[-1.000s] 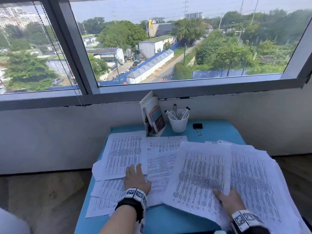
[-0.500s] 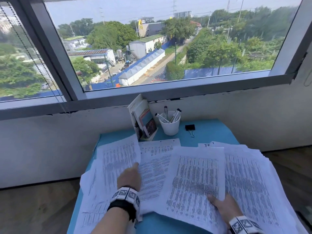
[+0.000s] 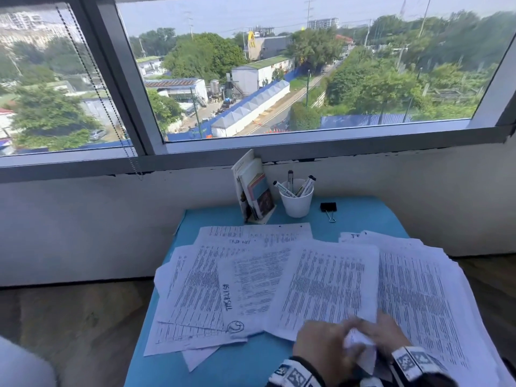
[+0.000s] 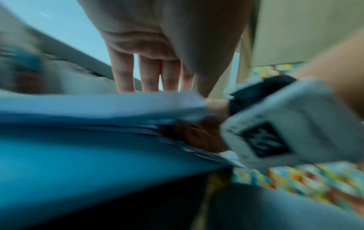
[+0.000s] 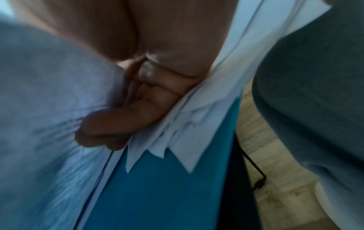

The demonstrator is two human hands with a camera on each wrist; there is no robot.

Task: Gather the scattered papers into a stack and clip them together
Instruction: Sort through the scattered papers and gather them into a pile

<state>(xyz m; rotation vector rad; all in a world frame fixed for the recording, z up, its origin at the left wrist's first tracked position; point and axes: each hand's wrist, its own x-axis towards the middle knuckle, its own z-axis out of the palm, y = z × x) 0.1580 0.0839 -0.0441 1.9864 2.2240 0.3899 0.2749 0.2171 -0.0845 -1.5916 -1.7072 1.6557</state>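
Several printed sheets [image 3: 321,286] lie loosely overlapped across the blue table [image 3: 363,216]. A black binder clip [image 3: 328,208] sits at the back, apart from the papers. Both hands meet at the papers' near edge. My left hand [image 3: 324,344] lies on top of the sheets; in the left wrist view its fingers [image 4: 149,77] are straight, their tips hidden behind the paper edge [image 4: 118,107]. My right hand [image 3: 391,336] grips the sheets' near edges; the right wrist view shows its fingers [image 5: 122,121] curled under the paper edges [image 5: 177,132]. A lifted paper corner [image 3: 360,344] shows between the hands.
A white cup of markers [image 3: 296,203] and a stand of booklets [image 3: 255,191] sit at the table's back, left of the clip. A white wall and a window are behind. Papers overhang the right table edge; floor [image 3: 69,317] lies on both sides.
My left hand left the sheets on the left and moved right to join the right hand at the near edge. The left sheets now overlap the middle ones more.
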